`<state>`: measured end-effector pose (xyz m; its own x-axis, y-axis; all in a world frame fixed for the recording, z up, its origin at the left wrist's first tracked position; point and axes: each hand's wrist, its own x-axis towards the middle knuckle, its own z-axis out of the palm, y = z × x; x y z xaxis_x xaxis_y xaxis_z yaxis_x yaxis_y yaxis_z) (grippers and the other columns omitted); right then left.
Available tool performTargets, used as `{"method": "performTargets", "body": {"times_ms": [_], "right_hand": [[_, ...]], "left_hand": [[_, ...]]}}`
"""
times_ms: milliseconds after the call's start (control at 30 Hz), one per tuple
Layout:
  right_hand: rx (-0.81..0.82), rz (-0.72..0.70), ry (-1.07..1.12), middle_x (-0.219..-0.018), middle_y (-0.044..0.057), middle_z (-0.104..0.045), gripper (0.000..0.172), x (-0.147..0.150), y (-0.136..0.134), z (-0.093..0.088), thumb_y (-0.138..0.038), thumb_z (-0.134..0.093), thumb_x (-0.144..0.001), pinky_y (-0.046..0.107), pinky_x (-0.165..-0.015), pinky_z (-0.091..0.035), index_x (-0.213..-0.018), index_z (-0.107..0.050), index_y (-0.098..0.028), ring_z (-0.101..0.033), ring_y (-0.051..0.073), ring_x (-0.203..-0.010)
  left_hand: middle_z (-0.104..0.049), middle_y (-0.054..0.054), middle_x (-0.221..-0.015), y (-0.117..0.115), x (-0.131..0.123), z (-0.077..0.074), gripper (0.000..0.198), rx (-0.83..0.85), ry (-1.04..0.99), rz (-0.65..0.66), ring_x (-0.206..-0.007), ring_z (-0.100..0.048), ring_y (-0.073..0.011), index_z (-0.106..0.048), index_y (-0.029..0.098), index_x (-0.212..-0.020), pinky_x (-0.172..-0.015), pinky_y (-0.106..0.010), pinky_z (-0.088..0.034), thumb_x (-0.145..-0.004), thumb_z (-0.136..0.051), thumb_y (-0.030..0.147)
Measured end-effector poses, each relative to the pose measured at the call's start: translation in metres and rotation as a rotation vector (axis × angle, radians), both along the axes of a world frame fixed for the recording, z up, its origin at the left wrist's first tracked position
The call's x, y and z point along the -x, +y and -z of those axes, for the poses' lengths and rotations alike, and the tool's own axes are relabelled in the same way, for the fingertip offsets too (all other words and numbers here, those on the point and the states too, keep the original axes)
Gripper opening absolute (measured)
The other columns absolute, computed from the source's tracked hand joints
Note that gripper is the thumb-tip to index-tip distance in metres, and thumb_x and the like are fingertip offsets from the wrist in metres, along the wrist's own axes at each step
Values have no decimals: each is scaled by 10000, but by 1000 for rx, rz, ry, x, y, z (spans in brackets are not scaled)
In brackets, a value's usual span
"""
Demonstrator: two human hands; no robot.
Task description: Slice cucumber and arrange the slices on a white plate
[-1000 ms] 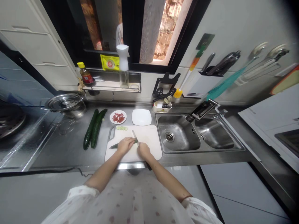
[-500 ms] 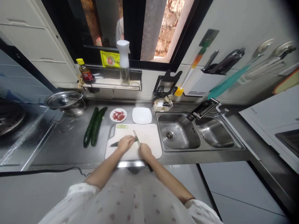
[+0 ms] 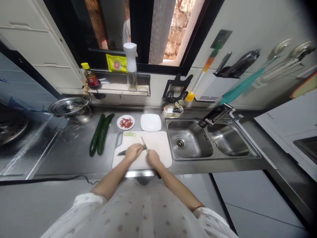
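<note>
A white cutting board point(image 3: 158, 145) lies on the steel counter in front of me. My left hand point(image 3: 133, 152) is curled over a cucumber point(image 3: 122, 152) lying across the board, holding it down. My right hand point(image 3: 153, 158) grips a knife point(image 3: 144, 144) whose blade stands at the cucumber's right end, next to my left fingers. Several cucumber slices point(image 3: 129, 134) lie at the board's far left corner.
Two whole cucumbers point(image 3: 100, 138) lie left of the board. Behind it are a small plate of red pieces point(image 3: 125, 122) and a white square plate point(image 3: 150, 122). A double sink point(image 3: 210, 142) is to the right, a lidded pot point(image 3: 70, 108) far left.
The knife blade has shifted slightly nearer my left hand; both hands stay on the board. The view has barely moved.
</note>
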<state>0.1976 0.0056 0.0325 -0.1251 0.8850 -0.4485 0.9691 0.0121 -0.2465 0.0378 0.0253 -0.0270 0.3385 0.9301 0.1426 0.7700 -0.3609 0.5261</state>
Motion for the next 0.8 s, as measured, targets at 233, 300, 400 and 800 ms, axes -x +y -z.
{"method": "performTargets", "body": {"times_ms": [233, 300, 400, 800], "right_hand": [[-26, 0, 16, -1116, 179, -668, 341, 8, 14, 0, -123, -389, -932, 266, -874, -427, -1180, -616, -69, -612, 222, -1081], [-35, -2, 21, -1126, 178, -666, 342, 9, 14, 0, -120, -384, -934, 268, -880, -426, -1180, -617, -71, -609, 222, -1087], [-25, 17, 22, -1127, 177, -667, 343, 9, 11, 0, -121, -380, -937, 269, -884, -425, -1182, -616, -75, -611, 216, -1086], [13, 11, -32, -1091, 164, -668, 322, -7, -22, 7, -119, -372, -938, 266, -853, -432, -1154, -610, -93, -617, 215, -1065]], "left_hand": [[-694, -18, -1088, -1, 1, 0, 269, -18, 1, -10, -1003, -598, -166, -694, 276, -1117, -871, -275, -468, -945, -491, 307], [-694, -18, -1091, -1, 1, 0, 265, -27, 0, -16, -999, -600, -166, -694, 276, -1116, -863, -276, -469, -943, -498, 310], [-695, -23, -1087, -2, 1, -2, 265, -31, -2, -20, -995, -600, -166, -697, 274, -1116, -857, -275, -472, -941, -501, 314], [-702, -17, -1069, -3, -1, -5, 271, -10, -4, -40, -988, -602, -171, -700, 270, -1099, -853, -276, -469, -950, -483, 331]]}}
